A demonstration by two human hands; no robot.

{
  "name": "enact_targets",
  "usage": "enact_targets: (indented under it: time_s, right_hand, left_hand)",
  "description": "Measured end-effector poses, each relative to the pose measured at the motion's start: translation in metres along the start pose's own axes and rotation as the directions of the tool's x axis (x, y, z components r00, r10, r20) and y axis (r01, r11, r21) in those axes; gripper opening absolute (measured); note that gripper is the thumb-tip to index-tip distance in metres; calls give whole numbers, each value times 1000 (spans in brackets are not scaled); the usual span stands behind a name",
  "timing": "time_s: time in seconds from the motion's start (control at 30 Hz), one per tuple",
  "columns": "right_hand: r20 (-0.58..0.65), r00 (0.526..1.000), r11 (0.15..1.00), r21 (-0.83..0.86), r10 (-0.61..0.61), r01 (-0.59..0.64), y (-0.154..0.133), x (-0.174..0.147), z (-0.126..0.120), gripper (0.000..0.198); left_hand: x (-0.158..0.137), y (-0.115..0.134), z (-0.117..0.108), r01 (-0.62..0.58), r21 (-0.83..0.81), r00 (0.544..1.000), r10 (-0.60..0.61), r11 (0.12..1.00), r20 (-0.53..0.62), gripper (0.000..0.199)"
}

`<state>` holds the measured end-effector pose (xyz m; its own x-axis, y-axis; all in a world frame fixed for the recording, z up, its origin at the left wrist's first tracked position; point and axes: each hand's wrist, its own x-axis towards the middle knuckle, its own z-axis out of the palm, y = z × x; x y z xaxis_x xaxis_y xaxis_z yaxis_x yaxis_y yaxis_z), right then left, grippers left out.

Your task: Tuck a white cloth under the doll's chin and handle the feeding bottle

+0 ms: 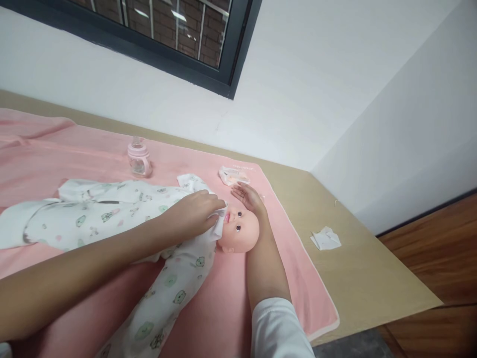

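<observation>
Hiding doll's (248,232) neck: white fabric (220,223)

Nothing legible for certain: just beyond the fingertips of the right hand (248,197), only small dark marks on a clear packet (234,176); slightly past that, faint pale lettering (244,167) on the pink blanket (186,161), too blurred to read.

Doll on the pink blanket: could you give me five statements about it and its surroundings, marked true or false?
1. The left hand pinches white material near the face of the doll. True.
2. The bottle lies on its side. False: the bottle stands upright on the blanket.
3. The right hand is clenched in a fist. False: the right hand is open.
4. The outfit on the doll is printed with small figures. True.
5. The folded white paper lies on the blanket. False: the paper rests on the tabletop.
</observation>
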<state>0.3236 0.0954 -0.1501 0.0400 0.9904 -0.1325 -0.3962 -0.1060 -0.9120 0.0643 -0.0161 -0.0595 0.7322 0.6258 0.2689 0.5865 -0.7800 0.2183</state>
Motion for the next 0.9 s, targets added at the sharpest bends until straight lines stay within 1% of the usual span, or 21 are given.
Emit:
enact_targets:
  time_s: [0.17,0.3,0.47,0.67,0.9]
  right_hand:
    - [20,1000,1000,-20,-13,13,1,0,0,15]
    - [37,999,999,-40,-19,21,2,1,-1,16]
    - [21,1000,999,-38,-9,10,3,3,-2,16]
    - [34,999,999,-46,-12,14,3,3,-1,18]
    - [19,1000,999,-50,-15,16,4,5,-2,16]
  left_hand:
    - [1,0,1,-4,20,998,5,1000,-62,23]
    - [3,-1,-2,4,10,996,-3,1000,-89,30]
    - [4,-3,-1,0,-28,988,-4,1000,-154,36]
    - [7,-4,-1,11,-74,995,-19,997,-101,44]
    - [8,-3,-4,14,-73,995,-21,997,-100,44]
